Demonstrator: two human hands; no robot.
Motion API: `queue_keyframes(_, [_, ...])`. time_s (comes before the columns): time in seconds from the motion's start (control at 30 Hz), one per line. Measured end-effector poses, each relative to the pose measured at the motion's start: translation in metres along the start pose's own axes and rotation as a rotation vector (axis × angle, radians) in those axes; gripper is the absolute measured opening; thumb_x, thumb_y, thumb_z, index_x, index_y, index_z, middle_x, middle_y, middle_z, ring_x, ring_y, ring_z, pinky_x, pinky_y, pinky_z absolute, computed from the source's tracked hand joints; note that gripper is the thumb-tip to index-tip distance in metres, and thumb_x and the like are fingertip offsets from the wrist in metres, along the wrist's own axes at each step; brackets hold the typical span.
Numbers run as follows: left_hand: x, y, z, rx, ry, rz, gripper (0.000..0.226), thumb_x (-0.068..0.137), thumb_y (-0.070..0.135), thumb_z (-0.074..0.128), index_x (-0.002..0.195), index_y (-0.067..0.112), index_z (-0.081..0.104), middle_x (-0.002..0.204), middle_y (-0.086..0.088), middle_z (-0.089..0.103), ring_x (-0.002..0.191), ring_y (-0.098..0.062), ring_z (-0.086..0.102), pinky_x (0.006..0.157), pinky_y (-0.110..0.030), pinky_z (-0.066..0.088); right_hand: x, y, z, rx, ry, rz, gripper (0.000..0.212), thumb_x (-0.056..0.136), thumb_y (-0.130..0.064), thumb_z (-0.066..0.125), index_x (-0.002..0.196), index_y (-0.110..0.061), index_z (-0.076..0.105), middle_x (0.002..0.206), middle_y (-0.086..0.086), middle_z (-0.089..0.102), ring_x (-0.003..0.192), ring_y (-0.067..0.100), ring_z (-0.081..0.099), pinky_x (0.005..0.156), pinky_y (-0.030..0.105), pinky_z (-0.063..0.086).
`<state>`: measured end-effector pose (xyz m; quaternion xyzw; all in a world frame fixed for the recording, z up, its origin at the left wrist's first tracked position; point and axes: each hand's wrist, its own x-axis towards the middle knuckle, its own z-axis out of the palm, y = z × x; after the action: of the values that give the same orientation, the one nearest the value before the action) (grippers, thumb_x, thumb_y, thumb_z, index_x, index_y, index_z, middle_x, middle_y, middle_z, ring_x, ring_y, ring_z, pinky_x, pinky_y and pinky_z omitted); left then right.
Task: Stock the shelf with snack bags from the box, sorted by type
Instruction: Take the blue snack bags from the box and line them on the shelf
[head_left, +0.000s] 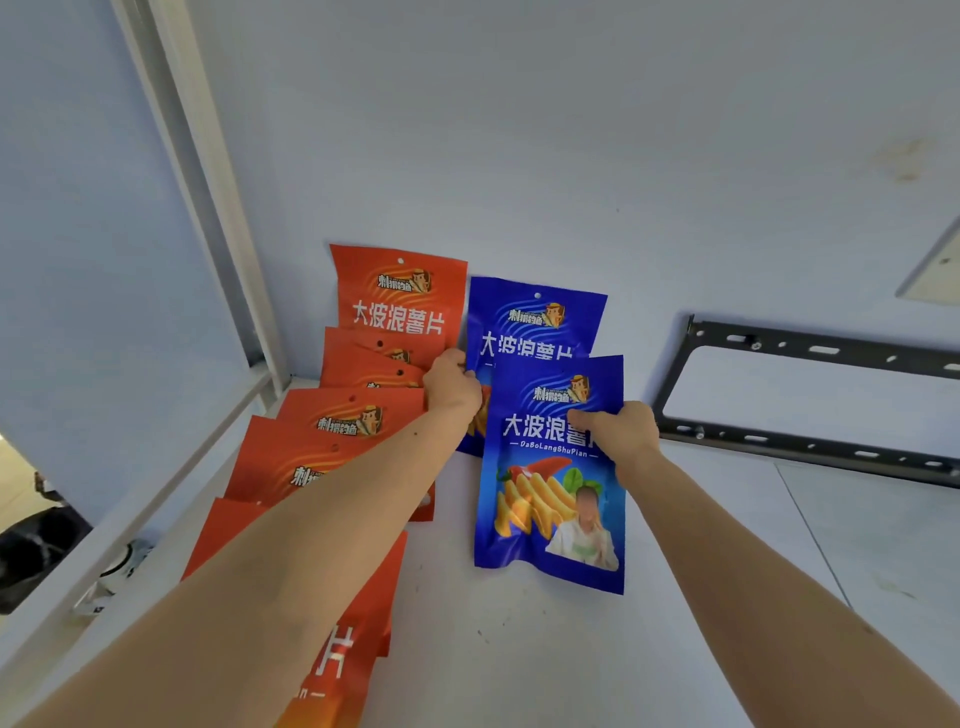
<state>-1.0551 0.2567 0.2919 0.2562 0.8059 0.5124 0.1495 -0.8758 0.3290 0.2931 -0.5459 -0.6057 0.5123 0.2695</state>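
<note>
On the white shelf (519, 649), the orange chip bags (400, 296) lean in an overlapping row at the left, with 2 blue chip bags beside them, so each flavour keeps its own column. The right hand (618, 428) pinches the front blue bag (545, 493) near its top, thumb across the print, apparently setting it against the rear blue bag (530, 322). The left hand (451, 387), fingers curled, grips the edge of an orange bag, likely steadying the row. The box is out of view.
</note>
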Motion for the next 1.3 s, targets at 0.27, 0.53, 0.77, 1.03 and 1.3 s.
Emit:
queue_keyframes(0.27, [0.003, 0.01, 0.002, -0.075, -0.107, -0.04, 0.024, 0.101, 0.01, 0.039, 0.12, 0.002, 0.052, 0.118, -0.018, 0.061, 0.104, -0.031, 0.062, 0.078, -0.036, 0.053, 0.009, -0.003, 0.011, 0.018, -0.078, -0.025, 0.036, 0.079, -0.027, 0.08, 0.102, -0.011, 0.056, 0.095, 0.004, 0.066, 0.07, 0.015, 0.066, 0.059, 0.027, 0.053])
queue_keyframes(0.53, [-0.009, 0.019, -0.011, -0.054, -0.112, 0.07, 0.03, 0.105, 0.018, 0.037, 0.13, 0.004, 0.044, 0.124, -0.016, 0.055, 0.105, -0.024, 0.059, 0.086, -0.041, 0.055, 0.019, -0.01, 0.022, 0.056, -0.04, -0.078, 0.042, 0.077, -0.034, 0.08, 0.106, -0.011, 0.059, 0.109, 0.01, 0.071, 0.088, 0.026, 0.071, 0.083, 0.044, 0.059])
queue_keyframes(0.77, [-0.044, 0.017, -0.007, 0.369, -0.179, 0.451, 0.067, 0.1, 0.017, 0.049, 0.153, 0.003, 0.01, 0.161, -0.015, 0.0, 0.149, -0.027, -0.001, 0.12, -0.041, 0.019, 0.023, -0.017, 0.033, 0.066, -0.025, -0.051, 0.045, 0.077, -0.035, 0.08, 0.107, -0.01, 0.058, 0.113, 0.011, 0.07, 0.09, 0.026, 0.07, 0.085, 0.042, 0.058])
queue_keyframes(1.03, [-0.066, -0.017, -0.002, 0.987, -0.519, 0.512, 0.101, 0.09, 0.068, 0.039, 0.151, 0.01, -0.018, 0.157, -0.01, -0.029, 0.144, -0.03, -0.027, 0.118, -0.046, -0.007, 0.023, -0.017, 0.042, 0.077, 0.031, -0.064, 0.049, 0.074, -0.04, 0.082, 0.106, -0.01, 0.059, 0.112, 0.011, 0.071, 0.093, 0.026, 0.071, 0.088, 0.045, 0.058])
queue_keyframes(1.3, [-0.063, -0.028, 0.007, 1.059, -0.469, 0.564, 0.104, 0.088, 0.07, 0.04, 0.151, 0.011, -0.018, 0.158, -0.012, -0.025, 0.145, -0.032, -0.024, 0.118, -0.048, -0.005, 0.017, -0.013, 0.037, -0.003, 0.047, -0.137, 0.055, 0.08, -0.037, 0.078, 0.121, -0.008, 0.056, 0.121, 0.009, 0.067, 0.092, 0.019, 0.066, 0.079, 0.033, 0.054])
